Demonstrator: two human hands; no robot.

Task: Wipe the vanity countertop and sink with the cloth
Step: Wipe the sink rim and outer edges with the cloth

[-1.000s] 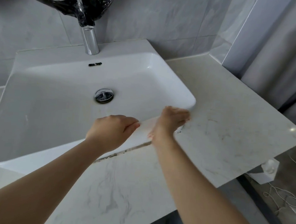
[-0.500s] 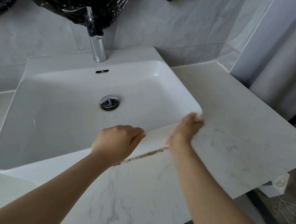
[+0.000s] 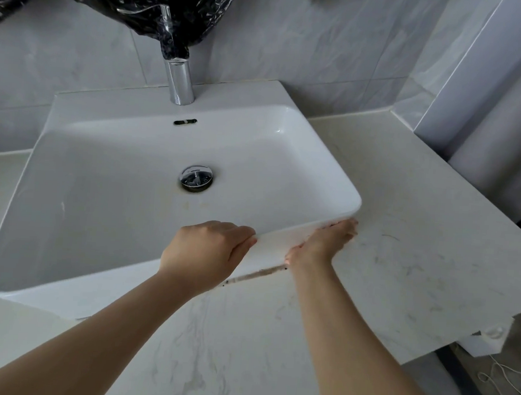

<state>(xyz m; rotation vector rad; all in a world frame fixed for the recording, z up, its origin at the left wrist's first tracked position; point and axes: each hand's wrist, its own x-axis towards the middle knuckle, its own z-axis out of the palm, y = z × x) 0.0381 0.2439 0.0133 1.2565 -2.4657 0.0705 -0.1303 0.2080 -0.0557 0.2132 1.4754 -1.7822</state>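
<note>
A white rectangular sink (image 3: 98,204) sits on a pale marble countertop (image 3: 420,224). My left hand (image 3: 206,255) is curled over the middle of the sink's front rim, fingers gripping the edge. My right hand (image 3: 324,242) presses against the sink's outer front wall, just under the rim at the right front corner. No cloth shows clearly; anything under the right palm is hidden. A dark grime line (image 3: 257,272) runs along the foot of the sink between my hands.
A chrome faucet (image 3: 179,80) stands at the back of the sink, its top wrapped in black plastic (image 3: 143,1). A chrome drain (image 3: 196,178) sits mid-basin. The countertop ends at the right, above a white object (image 3: 486,342) and loose cables (image 3: 511,384).
My right hand has slid to the right along the sink's front wall, reaching the front corner. My left hand has kept its hold on the rim.
</note>
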